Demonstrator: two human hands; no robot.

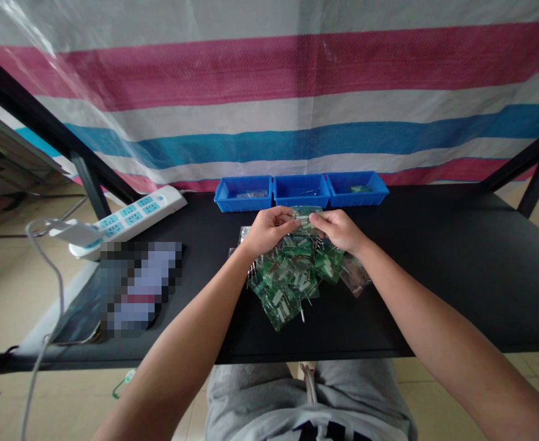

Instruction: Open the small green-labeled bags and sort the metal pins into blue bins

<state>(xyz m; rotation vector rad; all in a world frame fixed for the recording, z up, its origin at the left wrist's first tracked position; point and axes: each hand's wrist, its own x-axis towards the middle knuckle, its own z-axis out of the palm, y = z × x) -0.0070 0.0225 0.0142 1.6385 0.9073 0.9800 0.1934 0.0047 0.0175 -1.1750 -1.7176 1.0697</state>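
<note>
Between my two hands is a small clear green plastic packet with pale pieces inside. My left hand pinches its left edge with thumb and fingers. On the opposite edge, my right hand grips it the same way. Just below the hands lies a heap of similar green packets, with several thin metal pins among them. A clear, brownish packet rests at the heap's right side, near my right forearm. My hands and wrists hide part of the heap.
Behind the heap stand a left blue bin, a middle blue bin and a right blue bin, each with small items inside. A white power strip with a plugged-in charger lies left on the black table. A blurred flat object is nearer.
</note>
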